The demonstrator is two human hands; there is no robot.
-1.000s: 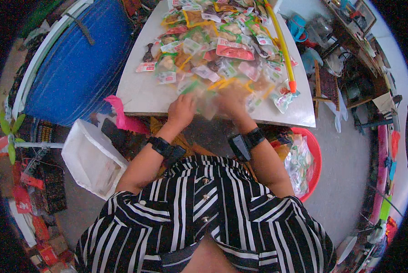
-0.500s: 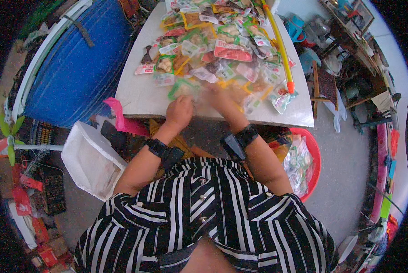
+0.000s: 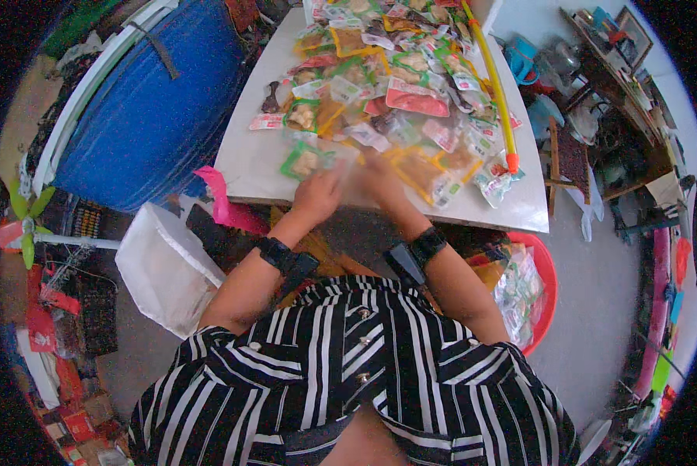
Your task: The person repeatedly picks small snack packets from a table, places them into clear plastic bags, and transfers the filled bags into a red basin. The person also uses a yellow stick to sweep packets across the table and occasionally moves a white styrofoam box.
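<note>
Over the tabletop's (image 3: 528,208) near edge, the left hand (image 3: 318,196) and right hand (image 3: 382,183) are close but apart; blur hides whether either grips anything. A green-edged food pouch (image 3: 305,161) and yellow-edged food pouch (image 3: 420,172) are near that edge; a red basin (image 3: 551,291) stands below the tabletop's right corner.

On my feed, a green-edged clear plastic packet (image 3: 305,161) sits left of a yellow-edged plastic packet (image 3: 421,174) on a white table (image 3: 247,167).
</note>
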